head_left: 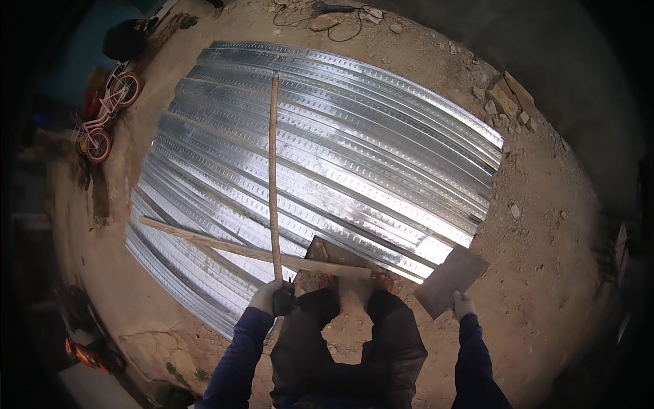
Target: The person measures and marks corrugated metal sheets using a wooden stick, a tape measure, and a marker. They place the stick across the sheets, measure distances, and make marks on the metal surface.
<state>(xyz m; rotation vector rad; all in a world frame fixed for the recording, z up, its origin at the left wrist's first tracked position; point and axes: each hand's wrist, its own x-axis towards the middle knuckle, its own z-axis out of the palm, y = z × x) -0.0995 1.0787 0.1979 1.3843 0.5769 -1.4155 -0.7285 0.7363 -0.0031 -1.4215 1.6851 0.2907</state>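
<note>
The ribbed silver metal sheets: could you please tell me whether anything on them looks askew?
Yes: the long pale wooden plank lies aslant on the ribbed silver metal sheets, crossing their ribs rather than following them.

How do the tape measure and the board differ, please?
The tape measure has a dark case and long, narrow blade, while the board is broad and rectangular. The tape measure's blade stretches over the metal panels; the board is at their near right corner. The left hand holds the tape measure, the right hand the board. Both are held.
</note>
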